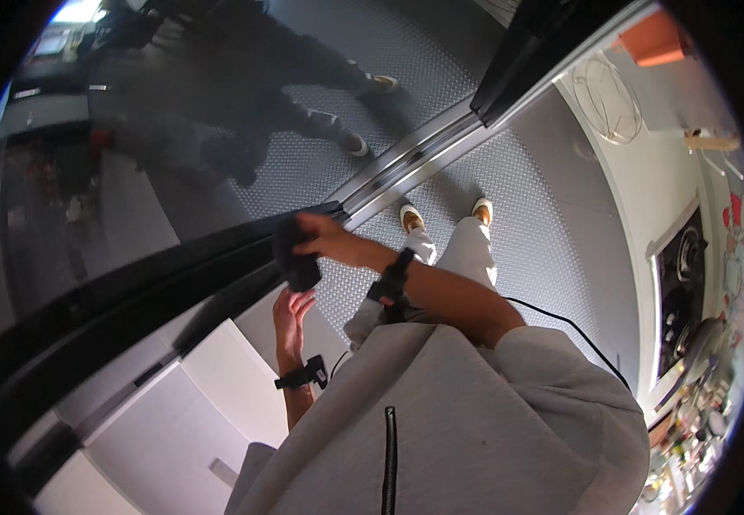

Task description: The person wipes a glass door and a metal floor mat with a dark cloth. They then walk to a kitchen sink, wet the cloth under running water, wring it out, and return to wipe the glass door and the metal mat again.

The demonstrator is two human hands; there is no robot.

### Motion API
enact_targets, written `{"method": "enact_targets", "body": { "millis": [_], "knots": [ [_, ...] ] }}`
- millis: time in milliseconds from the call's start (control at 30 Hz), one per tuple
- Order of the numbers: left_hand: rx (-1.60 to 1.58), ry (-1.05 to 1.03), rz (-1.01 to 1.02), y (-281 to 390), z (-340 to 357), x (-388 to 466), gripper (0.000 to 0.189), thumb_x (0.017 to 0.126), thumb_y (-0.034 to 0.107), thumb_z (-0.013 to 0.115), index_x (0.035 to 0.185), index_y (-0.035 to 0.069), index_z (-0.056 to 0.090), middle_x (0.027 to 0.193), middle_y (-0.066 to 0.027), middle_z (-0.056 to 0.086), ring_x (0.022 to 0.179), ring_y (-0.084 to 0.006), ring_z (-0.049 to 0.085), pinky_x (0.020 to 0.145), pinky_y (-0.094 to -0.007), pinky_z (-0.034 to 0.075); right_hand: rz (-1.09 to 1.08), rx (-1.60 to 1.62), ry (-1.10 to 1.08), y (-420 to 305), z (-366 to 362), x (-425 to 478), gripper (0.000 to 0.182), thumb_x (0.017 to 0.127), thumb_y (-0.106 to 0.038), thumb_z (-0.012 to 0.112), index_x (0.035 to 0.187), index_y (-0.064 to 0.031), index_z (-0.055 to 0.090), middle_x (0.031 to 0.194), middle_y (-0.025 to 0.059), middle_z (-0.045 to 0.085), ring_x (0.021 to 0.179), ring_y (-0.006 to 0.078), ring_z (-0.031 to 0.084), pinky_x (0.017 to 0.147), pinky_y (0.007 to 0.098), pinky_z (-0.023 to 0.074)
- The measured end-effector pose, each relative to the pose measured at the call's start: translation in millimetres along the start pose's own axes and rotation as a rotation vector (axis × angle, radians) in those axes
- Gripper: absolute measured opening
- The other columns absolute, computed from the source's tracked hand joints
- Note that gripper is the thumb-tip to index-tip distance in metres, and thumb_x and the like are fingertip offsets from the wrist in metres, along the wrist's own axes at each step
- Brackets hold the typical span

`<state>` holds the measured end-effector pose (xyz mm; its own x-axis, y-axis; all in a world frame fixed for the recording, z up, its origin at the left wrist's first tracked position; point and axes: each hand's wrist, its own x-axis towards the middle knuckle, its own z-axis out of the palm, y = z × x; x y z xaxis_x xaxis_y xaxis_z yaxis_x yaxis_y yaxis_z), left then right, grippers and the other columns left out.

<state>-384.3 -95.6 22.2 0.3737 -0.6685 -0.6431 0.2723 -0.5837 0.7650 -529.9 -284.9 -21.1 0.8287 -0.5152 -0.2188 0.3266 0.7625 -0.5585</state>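
Observation:
My right hand (328,239) grips a dark, soft-looking bundle (298,257), perhaps a cloth, beside the black frame (237,235) of a large dark glass panel (204,129). Just under the bundle is my left hand (291,315), palm up with its fingers loosely bent. Its fingertips lie close to the bundle's lower end; whether they touch it, I cannot tell. The glass reflects a standing person and the patterned floor. Both wrists wear black straps with small devices.
A metal floor track (410,161) crosses the textured floor (520,193) ahead of my feet. White cabinet panels (166,418) stand at lower left. On the right are a black cooktop (681,290), a cluttered counter (694,425), a wire rack (607,96) and an orange container (654,38). A black cable (565,320) hangs beside me.

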Motion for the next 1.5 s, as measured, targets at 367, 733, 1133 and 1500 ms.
{"method": "enact_targets", "body": {
  "millis": [367,733,1133,1500],
  "knots": [
    [-0.039,-0.129,0.308,56.9,192.8,-53.0,0.034,0.102,0.022,0.057,0.127,-0.002,0.055,0.117,-0.0088,0.065,0.107,-0.0148,0.062,0.093,-0.0305,0.05,0.027,0.273,0.046,-114.6,-39.6,-135.6,0.042,0.094,-0.013,0.067,0.134,-0.009,0.054,0.125,0.0081,0.062,0.114,0.0207,0.061,0.1,0.0349,0.0491],
    [-0.21,0.156,0.291,11.6,258.9,-115.0,0.026,0.097,0.009,0.062,0.118,-0.003,0.051,0.108,-0.0118,0.064,0.096,-0.0201,0.067,0.081,-0.0327,0.059,-0.399,-1.291,0.466,-133.3,-96.3,-243.8,0.037,0.091,-0.025,0.071,0.111,0.0063,0.064,0.089,0.0207,0.069,0.079,0.0276,0.068,0.07,0.0378,0.0522],
    [0.409,-0.013,0.455,-96.5,210.7,-146.8,0.089,0.082,0.023,0.081,0.152,0.005,0.029,0.143,-0.0196,0.05,0.129,-0.0336,0.052,0.104,-0.0429,0.046,-0.12,-0.963,0.179,-32.8,-45.8,-274.1,0.035,0.1,-0.025,0.059,0.124,0.0008,0.056,0.103,0.0156,0.068,0.089,0.0258,0.068,0.075,0.0365,0.0524],
    [0.362,0.107,0.476,-202.8,135.8,-220.6,0.072,0.081,0.024,0.08,0.138,0.002,0.042,0.116,-0.0246,0.066,0.104,-0.0399,0.067,0.089,-0.0436,0.053,0.198,-0.31,0.266,46.4,58.4,-308.2,0.028,0.103,-0.028,0.056,0.126,-0.0108,0.055,0.114,0.0039,0.064,0.105,0.0153,0.064,0.084,0.0314,0.0532]
  ]
}}
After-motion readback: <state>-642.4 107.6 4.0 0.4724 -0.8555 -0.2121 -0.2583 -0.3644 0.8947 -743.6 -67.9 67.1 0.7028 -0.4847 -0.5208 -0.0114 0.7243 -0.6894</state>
